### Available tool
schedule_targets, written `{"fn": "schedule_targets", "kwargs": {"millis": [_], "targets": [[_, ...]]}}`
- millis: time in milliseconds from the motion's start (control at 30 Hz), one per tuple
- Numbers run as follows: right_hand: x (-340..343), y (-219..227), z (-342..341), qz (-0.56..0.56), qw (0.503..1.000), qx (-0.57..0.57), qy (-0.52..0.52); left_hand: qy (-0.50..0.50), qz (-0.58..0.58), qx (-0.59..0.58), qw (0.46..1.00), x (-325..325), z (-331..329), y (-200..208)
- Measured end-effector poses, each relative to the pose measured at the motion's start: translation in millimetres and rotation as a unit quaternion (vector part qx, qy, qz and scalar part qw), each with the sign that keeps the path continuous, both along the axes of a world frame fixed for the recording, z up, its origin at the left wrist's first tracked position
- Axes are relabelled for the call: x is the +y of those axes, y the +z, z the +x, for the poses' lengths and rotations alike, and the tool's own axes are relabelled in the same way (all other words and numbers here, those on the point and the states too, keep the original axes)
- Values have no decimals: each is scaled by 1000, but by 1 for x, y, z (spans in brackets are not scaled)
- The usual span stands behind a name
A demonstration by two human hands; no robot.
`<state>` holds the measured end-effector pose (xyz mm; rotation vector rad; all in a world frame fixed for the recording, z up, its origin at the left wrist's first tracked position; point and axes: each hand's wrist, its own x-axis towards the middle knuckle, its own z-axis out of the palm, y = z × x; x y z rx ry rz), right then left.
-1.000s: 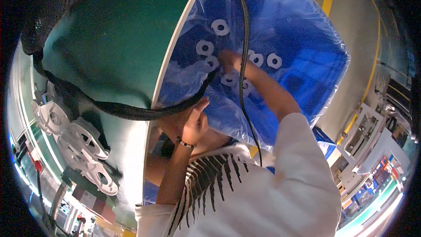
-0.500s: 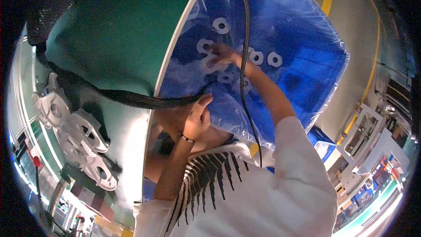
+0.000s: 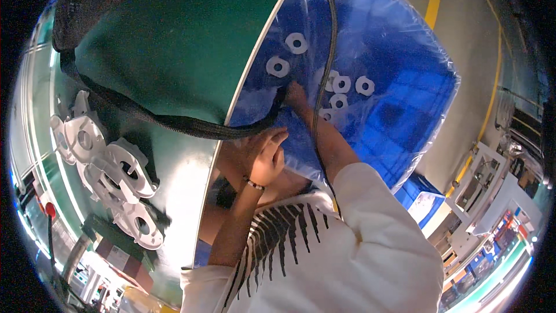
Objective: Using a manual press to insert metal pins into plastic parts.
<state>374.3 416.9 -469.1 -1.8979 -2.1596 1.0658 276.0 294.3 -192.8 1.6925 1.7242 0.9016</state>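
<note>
Below us, our right hand (image 3: 296,94) reaches far into a blue crate (image 3: 405,116) lined with a clear plastic bag (image 3: 417,40). Its fingers rest among small white plastic rings (image 3: 341,84) scattered on the liner; we cannot tell whether they pinch one. Our left hand (image 3: 265,153) sits nearer, fingers curled loosely against the bag's near edge, apparently holding nothing else. We judge the work partly done: only about six rings lie in the crate, with most of its floor bare. On the green counter (image 3: 174,52) to the left, a heap of larger white flanged parts (image 3: 110,168) waits near the far-left edge. At near right stands a smaller blue bin (image 3: 425,200) bearing a pale rectangular label. Yellow floor lines (image 3: 433,0) run along the far right.
</note>
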Motion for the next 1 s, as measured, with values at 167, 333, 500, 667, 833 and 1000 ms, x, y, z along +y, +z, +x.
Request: {"fn": "schedule_targets", "kwargs": {"millis": [167, 333, 500, 667, 833, 1000], "targets": [[11, 16, 5, -136, 991, -7, -10, -4, 27, -6, 1000, 6, 5, -2], [49, -8, 42, -48, 972, 189, 132, -4, 32, -32, 999, 9, 12, -7], [124, 3, 19, -5, 976, 197, 95, 4, 3, -78, 997, 3, 9, -9], [116, -11, -20, 29, 981, 157, 110, 20, -50, -103, 993, -7, 7, -7], [103, -35, 0, 324, 921, 2, 217, -2, -2, -69, 998, -4, 13, -10], [96, -7, -9, 103, 967, 28, 232, -16, -38, -34, 999, -7, 9, -13]]}}
